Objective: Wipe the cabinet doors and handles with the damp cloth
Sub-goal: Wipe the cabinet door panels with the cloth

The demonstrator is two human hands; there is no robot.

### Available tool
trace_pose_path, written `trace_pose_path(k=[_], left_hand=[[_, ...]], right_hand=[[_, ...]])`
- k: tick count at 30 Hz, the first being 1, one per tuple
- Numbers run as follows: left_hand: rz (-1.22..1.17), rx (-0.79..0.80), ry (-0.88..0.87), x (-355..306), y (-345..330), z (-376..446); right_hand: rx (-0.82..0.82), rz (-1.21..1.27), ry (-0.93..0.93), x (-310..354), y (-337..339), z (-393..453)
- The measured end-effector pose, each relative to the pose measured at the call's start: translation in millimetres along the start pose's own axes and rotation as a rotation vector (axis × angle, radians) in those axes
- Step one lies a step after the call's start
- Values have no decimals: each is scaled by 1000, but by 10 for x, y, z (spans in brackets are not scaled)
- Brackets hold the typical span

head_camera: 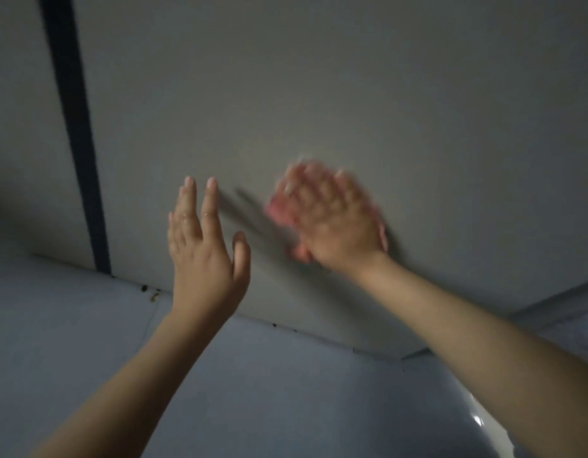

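Both bare arms reach up and forward, with the backs of the hands facing the camera. The left hand is open, its fingers straight and pointing up, the thumb sticking out toward the other hand. The right hand is a bit higher and is blurry. Its fingers are spread flat. The two hands are apart.
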State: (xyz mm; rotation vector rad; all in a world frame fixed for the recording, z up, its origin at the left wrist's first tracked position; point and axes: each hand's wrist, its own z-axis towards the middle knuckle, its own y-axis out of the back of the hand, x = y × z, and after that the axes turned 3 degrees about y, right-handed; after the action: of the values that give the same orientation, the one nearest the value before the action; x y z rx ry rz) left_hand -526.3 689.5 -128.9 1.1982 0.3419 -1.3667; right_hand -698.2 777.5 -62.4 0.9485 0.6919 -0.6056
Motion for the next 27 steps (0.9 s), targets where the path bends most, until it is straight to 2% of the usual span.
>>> trace_pose_path(k=[2,4,8,11,13,15,18,19,22,24,27], left_hand=[[-13,5,69,160,102,98],[-12,17,98,291,181,156],[-48,-14,160,533,383,320],[-92,-58,214,702,489,422],[-118,-59,243,777,541,482],[-125,-51,235,865,619,526],[-154,-38,232,972,744,599],[-167,-28,241,993,786,626],[-179,-51,261,1056,888,700],[-162,-68,254,1082,916,724],[-173,-56,267,1191,899,737]], right_hand=[[66,67,202,248,-110,-66],[69,82,262,255,-82,56],[-111,2,22,-15,297,1149],[-156,-42,-92,81,380,1782],[-95,-17,34,388,210,1837],[16,-6,256,696,53,1747],[91,-8,424,733,128,1893],[59,5,422,667,192,2066],[-89,-1,250,479,416,2859],[-112,-55,182,531,457,3173],[-33,-58,344,1007,191,3169]])
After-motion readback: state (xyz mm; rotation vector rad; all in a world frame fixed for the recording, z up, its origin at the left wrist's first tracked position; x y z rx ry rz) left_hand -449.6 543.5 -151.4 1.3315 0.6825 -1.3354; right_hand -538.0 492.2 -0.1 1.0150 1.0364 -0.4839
